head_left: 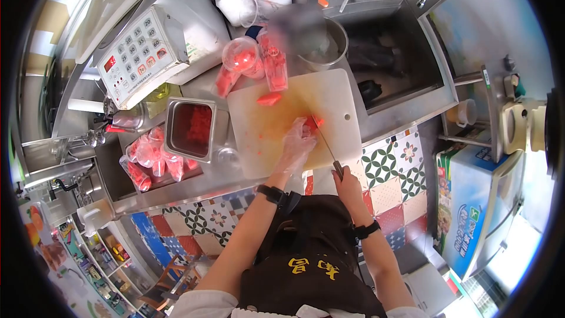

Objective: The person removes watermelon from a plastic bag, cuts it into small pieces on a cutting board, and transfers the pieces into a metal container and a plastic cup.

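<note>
My left hand, in a clear plastic glove, is closed on a piece of red fruit that looks like watermelon, on the white cutting board. My right hand, bare, grips the dark handle of a knife. Its blade slants across the board, with the tip at the fruit beside my left fingers. Another red fruit piece lies near the board's far edge. Small red bits and yellowish juice mark the surface. My fingers partly hide the fruit piece.
Clear cups of red fruit stand beyond the board. To the left are a metal container with red contents and several filled cups. A metal pot and a sink lie to the right; a keypad machine stands far left.
</note>
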A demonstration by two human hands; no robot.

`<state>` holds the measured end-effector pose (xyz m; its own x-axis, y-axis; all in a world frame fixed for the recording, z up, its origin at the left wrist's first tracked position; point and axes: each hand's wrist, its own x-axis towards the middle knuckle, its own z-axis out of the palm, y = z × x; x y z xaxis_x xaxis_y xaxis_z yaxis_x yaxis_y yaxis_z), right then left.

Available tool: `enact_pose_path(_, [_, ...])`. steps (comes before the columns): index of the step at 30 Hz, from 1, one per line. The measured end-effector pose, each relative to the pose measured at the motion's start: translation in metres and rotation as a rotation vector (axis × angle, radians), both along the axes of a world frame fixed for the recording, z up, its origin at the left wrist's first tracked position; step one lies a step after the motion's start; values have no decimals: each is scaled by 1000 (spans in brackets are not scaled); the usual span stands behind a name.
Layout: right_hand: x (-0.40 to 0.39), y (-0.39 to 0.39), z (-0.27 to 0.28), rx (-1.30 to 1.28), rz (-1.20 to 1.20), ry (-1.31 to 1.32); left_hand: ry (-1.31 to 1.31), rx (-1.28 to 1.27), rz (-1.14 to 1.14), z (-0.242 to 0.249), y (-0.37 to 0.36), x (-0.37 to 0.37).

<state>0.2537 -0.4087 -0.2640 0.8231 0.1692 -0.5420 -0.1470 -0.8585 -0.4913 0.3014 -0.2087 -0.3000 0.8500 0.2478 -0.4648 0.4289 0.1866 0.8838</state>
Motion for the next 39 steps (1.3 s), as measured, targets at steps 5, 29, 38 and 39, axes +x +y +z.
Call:
enact_pose_path(5, [-8,-5,-12,28,24,-57,23,-22,6,7,7,-2])
enact_pose_path(29, [-13,-30,-3,103,-174,-7,-120,528,-490,20,25,25])
enact_pose_path(38, [-11,-10,-29,47,-62,-76,114,-132,-157,18,2,-4])
enact_pose_path(39, [-8,-10,-26,58,-41,-98,108,-177,-120,14,2,-7])
